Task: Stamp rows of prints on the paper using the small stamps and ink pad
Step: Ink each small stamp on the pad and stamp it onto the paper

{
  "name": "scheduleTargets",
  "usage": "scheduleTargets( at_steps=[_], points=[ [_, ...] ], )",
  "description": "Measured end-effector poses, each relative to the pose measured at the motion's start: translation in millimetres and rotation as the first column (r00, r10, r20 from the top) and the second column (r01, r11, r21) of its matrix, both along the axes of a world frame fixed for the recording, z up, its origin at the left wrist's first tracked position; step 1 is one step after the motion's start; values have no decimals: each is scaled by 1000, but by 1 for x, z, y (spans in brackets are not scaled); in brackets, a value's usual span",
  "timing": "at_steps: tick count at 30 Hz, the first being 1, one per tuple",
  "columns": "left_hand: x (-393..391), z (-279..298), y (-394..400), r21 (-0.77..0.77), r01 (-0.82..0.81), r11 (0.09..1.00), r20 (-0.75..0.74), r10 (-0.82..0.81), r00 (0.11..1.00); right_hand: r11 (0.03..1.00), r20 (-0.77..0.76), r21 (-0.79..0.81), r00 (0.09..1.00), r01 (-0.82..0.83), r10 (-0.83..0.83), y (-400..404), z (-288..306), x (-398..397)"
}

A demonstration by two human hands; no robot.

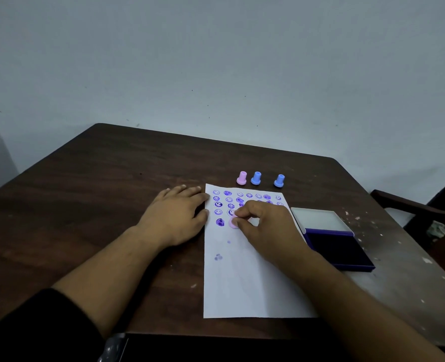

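A white sheet of paper [242,278] lies on the dark wooden table [98,194], its upper part covered with rows of purple smiley prints [217,205]. My right hand [265,226] pinches a small pink stamp [233,222] that stands on the paper under the second column of prints. My left hand [175,214] lies flat, fingers spread, on the table at the paper's left edge. An open purple ink pad [338,248] sits just right of the paper. Beyond the paper's top edge stand a pink stamp [241,178] and two blue stamps [256,178] [279,181].
A dark chair [409,205] stands at the table's right side. The table's right part is speckled with pale paint flecks. A plain grey wall rises behind the far edge. Two small ink smudges [218,256] mark the paper's lower half.
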State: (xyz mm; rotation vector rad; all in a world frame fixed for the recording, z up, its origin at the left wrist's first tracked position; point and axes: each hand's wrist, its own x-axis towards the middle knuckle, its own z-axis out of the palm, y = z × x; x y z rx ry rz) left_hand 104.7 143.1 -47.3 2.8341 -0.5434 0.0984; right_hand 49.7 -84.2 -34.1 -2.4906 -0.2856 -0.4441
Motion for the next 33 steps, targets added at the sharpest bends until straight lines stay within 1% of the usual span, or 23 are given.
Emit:
scheduleTargets(
  at_steps=[5, 11, 23, 28, 33],
  points=[
    [0, 0, -1, 4, -1, 1000, 6, 1, 1000, 999, 37, 36, 999, -12, 11, -1, -5, -1],
    [1, -1, 0, 9, 4, 1000, 10, -4, 1000, 999, 76, 16, 996, -39, 38, -2, -8, 0],
    [-1, 0, 0, -1, 4, 1000, 10, -4, 1000, 999, 61, 31, 998, -22, 20, -1, -6, 0],
    [-3, 1, -1, -9, 0, 1000, 5, 0, 1000, 995, 72, 98, 997, -12, 5, -4, 7, 1],
    [-4, 3, 0, -9, 6, 1000, -1, -6, 1000, 955, 55, 296, 998, 10, -27, -21, 45, 27]
  ],
)
